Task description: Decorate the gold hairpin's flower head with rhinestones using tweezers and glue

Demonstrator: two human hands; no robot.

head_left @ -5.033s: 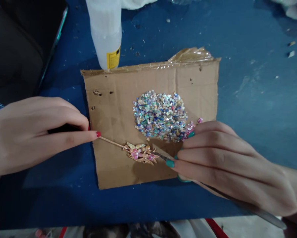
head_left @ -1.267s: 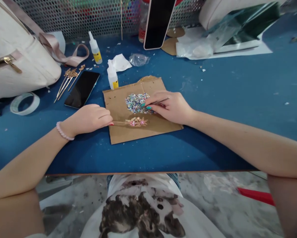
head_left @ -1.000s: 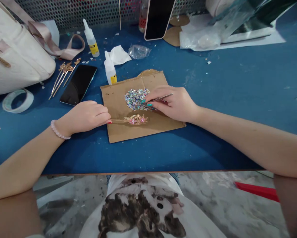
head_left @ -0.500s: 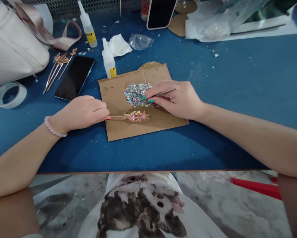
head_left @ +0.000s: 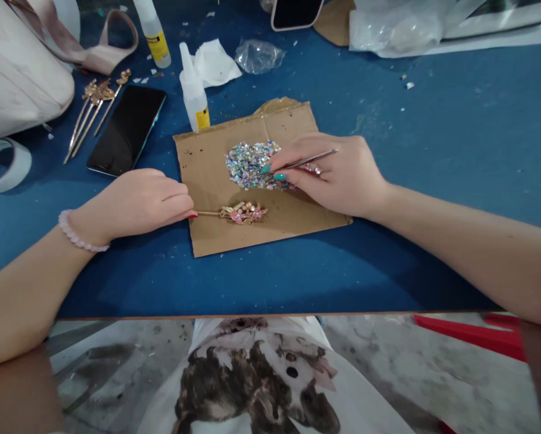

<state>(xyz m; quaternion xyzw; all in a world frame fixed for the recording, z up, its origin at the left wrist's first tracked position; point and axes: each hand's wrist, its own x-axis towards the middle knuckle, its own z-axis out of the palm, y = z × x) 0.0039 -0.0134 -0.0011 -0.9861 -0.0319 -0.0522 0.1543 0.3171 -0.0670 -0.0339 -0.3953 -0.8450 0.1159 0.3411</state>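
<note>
A brown cardboard sheet (head_left: pixel 216 175) lies on the blue table (head_left: pixel 433 120). On it sits a pile of small iridescent stones (head_left: pixel 247 163). Below the pile lies a gold hairpin (head_left: pixel 241 213) with pink flowers on its head. My left hand (head_left: pixel 135 202) pinches the hairpin's thin stem at the cardboard's left edge. My right hand (head_left: pixel 334 175) grips metal tweezers (head_left: pixel 304 161), whose tips reach into the right side of the stone pile.
A glue bottle (head_left: pixel 193 96) stands at the cardboard's far edge, a second glue bottle (head_left: pixel 153 33) farther back. A black phone (head_left: pixel 126 129), several more gold hairpins (head_left: pixel 92 108), a tape roll (head_left: pixel 2 166), a white bag (head_left: pixel 17 66), tissue (head_left: pixel 214 60) and plastic bags (head_left: pixel 392 27) lie around.
The view pulled back from a close look, then tilted down. My right hand went from the hairpin's head up to the stone pile with the tweezers. My left hand kept its pinch.
</note>
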